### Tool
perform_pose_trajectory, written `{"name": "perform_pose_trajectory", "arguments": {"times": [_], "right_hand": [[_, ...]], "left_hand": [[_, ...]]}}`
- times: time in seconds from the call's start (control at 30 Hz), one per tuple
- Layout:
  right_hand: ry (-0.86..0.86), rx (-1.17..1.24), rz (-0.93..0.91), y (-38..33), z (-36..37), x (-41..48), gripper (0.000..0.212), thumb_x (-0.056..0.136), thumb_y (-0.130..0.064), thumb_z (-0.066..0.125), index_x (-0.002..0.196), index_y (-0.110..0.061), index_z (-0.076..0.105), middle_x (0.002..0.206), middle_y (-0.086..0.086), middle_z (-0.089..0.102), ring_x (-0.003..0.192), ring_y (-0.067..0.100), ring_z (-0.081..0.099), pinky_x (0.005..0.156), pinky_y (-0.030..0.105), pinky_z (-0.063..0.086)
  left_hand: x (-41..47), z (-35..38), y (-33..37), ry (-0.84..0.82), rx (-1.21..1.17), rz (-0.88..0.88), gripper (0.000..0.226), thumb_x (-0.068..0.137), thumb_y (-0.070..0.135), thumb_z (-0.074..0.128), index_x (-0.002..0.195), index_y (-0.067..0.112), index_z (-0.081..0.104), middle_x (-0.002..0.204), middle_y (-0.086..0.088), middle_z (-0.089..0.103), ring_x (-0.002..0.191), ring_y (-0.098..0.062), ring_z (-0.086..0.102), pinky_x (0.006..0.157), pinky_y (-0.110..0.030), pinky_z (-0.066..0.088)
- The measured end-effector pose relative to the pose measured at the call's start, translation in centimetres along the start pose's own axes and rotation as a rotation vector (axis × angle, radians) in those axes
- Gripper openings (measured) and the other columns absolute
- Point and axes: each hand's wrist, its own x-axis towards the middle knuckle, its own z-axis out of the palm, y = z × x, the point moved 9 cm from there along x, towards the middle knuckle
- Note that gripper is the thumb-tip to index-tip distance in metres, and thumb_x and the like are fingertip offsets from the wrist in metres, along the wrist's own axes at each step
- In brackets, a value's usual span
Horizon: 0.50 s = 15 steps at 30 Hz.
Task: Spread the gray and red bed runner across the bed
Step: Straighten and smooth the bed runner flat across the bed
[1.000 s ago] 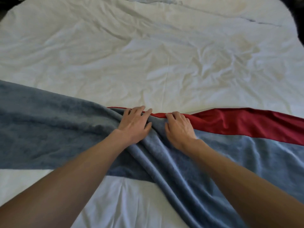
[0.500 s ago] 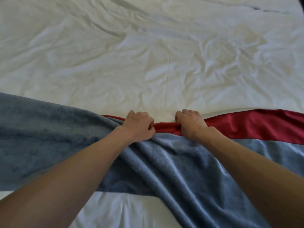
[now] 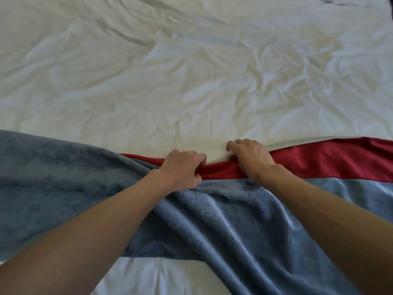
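The gray and red bed runner (image 3: 244, 220) lies across the near part of the bed (image 3: 191, 81), which is covered by a wrinkled white sheet. Its gray plush side is bunched in diagonal folds at the middle; on the left it is folded over and hides most of the red band. The red band (image 3: 331, 160) shows along the far edge on the right. My left hand (image 3: 182, 169) is clenched on the red edge at the centre. My right hand (image 3: 251, 156) grips the same red edge a little to the right and farther up.
Rumpled white sheet fills the far two thirds of the view. A strip of white bedding (image 3: 153, 275) shows below the runner at the near edge. A dark gap (image 3: 340, 4) sits at the top right.
Both hands went from flat on the runner to closed on its red edge. They have moved apart and pushed the edge farther up the bed, and more red band shows between them.
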Motion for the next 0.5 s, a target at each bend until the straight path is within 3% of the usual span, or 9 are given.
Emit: {"name": "perform_pose_trajectory", "arguments": {"times": [0.1, 0.2, 0.3, 0.37, 0.5], "right_hand": [[-0.042, -0.009, -0.031, -0.3, 0.7, 0.4, 0.029, 0.087, -0.009, 0.056, 0.114, -0.020, 0.053, 0.102, 0.002, 0.059, 0.089, 0.023, 0.054, 0.081, 0.031, 0.042], [-0.107, 0.030, -0.136, -1.4, 1.8, 0.1, 0.039, 0.083, -0.026, 0.069, 0.118, -0.022, 0.051, 0.108, 0.000, 0.052, 0.092, 0.019, 0.053, 0.083, 0.030, 0.042], [-0.044, 0.016, -0.195, -2.5, 1.4, 0.1, 0.021, 0.088, -0.021, 0.059, 0.110, -0.020, 0.055, 0.101, 0.001, 0.054, 0.087, 0.021, 0.053, 0.080, 0.033, 0.043], [-0.002, 0.012, -0.190, -2.7, 1.0, 0.6, 0.010, 0.093, -0.017, 0.051, 0.099, -0.018, 0.059, 0.091, 0.001, 0.057, 0.083, 0.023, 0.053, 0.076, 0.032, 0.040], [0.066, 0.089, -0.049, -1.8, 0.0, 2.4, 0.021, 0.097, -0.021, 0.043, 0.090, -0.013, 0.060, 0.087, 0.004, 0.063, 0.083, 0.028, 0.058, 0.075, 0.035, 0.036]], "left_hand": [[-0.3, 0.1, 0.3, -0.016, -0.027, 0.025, 0.022, 0.076, 0.023, 0.054, 0.098, 0.024, 0.060, 0.081, 0.006, 0.049, 0.073, -0.018, 0.055, 0.064, -0.029, 0.041], [-0.7, 0.4, 0.6, -0.040, 0.000, 0.046, 0.028, 0.082, 0.034, 0.051, 0.103, 0.025, 0.067, 0.083, 0.003, 0.051, 0.067, -0.016, 0.053, 0.065, -0.032, 0.049], [-0.3, 0.3, 0.4, 0.005, -0.018, 0.004, 0.038, 0.087, 0.050, 0.043, 0.098, 0.024, 0.069, 0.084, 0.002, 0.050, 0.062, -0.013, 0.049, 0.063, -0.032, 0.049], [0.3, -0.3, 0.1, 0.069, -0.035, -0.051, 0.041, 0.092, 0.050, 0.039, 0.091, 0.021, 0.070, 0.085, 0.001, 0.052, 0.061, -0.015, 0.050, 0.060, -0.033, 0.046], [1.6, -2.1, -0.7, 0.179, -0.024, -0.114, 0.025, 0.089, 0.042, 0.053, 0.096, 0.020, 0.062, 0.091, 0.001, 0.057, 0.076, -0.018, 0.057, 0.064, -0.031, 0.044]]}}
